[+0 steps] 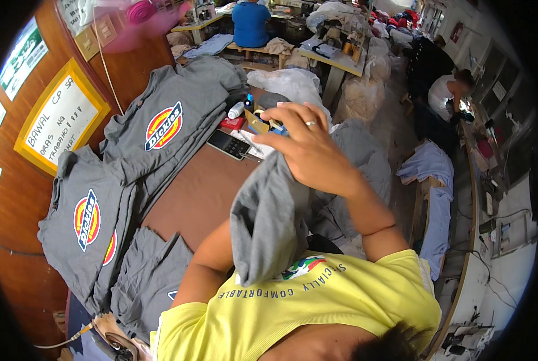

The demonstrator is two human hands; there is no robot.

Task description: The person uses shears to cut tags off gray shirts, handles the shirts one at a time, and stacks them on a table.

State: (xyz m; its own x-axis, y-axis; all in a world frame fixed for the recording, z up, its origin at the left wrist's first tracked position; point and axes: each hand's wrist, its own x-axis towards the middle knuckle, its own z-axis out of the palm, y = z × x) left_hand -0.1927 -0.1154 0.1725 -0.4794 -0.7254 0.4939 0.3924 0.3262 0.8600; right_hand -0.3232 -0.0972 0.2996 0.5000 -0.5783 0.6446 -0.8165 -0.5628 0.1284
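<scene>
A crumpled grey garment [263, 222] hangs upright before my chest, at the near side of the brown tabletop. My left forearm runs in behind this cloth, and the cloth hides my left hand. Raised over the garment's top end is my right hand [305, 144], with a ring on one finger. Its fingers are bent and a gap shows between them and the thumb. The cloth reaches up to below the palm; whether they touch is hard to tell. Past my fingers lie a black phone [228, 144], a small white bottle [236, 110] and a red box [232, 123].
Grey printed shirts [166, 114] are stacked along the left of the brown table [190, 192], with more [88, 216] nearer me. Other grey cloth [359, 162] lies to the right. A person in blue [251, 24] sits beyond; another in white [443, 96] bends at the right.
</scene>
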